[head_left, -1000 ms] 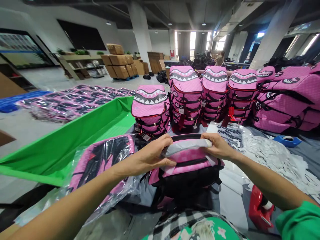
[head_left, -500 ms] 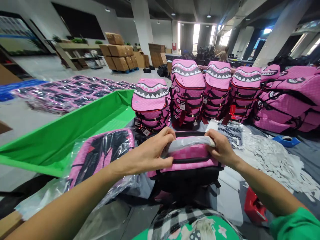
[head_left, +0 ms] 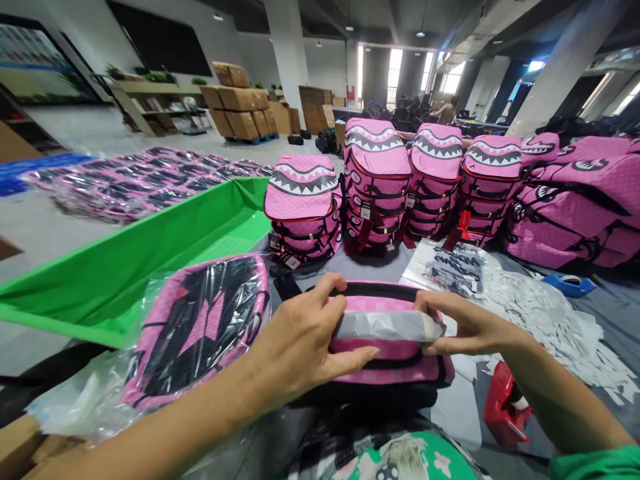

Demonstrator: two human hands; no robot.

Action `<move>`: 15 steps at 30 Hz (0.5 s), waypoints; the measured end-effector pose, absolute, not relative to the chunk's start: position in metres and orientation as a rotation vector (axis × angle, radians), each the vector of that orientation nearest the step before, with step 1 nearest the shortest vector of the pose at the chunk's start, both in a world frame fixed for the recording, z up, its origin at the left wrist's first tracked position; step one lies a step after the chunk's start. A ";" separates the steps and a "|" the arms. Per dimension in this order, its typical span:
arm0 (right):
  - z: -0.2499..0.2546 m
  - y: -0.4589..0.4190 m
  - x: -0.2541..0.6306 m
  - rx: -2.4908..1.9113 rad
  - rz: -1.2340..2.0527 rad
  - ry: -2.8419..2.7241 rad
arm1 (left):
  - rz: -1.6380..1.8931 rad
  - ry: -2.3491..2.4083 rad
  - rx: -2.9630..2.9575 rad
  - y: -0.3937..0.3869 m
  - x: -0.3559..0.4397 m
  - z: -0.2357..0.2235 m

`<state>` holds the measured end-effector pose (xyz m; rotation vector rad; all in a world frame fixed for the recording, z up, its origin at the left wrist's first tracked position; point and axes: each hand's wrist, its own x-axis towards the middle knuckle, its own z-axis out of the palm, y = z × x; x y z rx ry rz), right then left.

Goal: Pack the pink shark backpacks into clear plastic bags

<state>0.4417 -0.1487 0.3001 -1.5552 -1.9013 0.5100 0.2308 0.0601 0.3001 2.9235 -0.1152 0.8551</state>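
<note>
Head view: left hand (head_left: 305, 337) and right hand (head_left: 473, 325) closed on ends of pale strip (head_left: 383, 327), grey cloth (head_left: 357, 268) beyond pink bag (head_left: 380, 304)

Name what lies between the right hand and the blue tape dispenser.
A pile of white strips lies between the right hand and the blue tape dispenser, as the head view shows.
</note>
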 end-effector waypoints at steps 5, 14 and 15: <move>0.282 -0.148 0.402 -1.769 -0.346 -1.772 | 1.238 0.205 3.157 0.030 0.226 0.287; 0.270 -0.167 0.368 -1.766 -0.509 -1.609 | 1.480 0.119 2.887 0.007 0.202 0.260; 0.269 -0.169 0.367 -1.792 -0.542 -1.601 | 1.498 0.069 2.886 0.008 0.199 0.258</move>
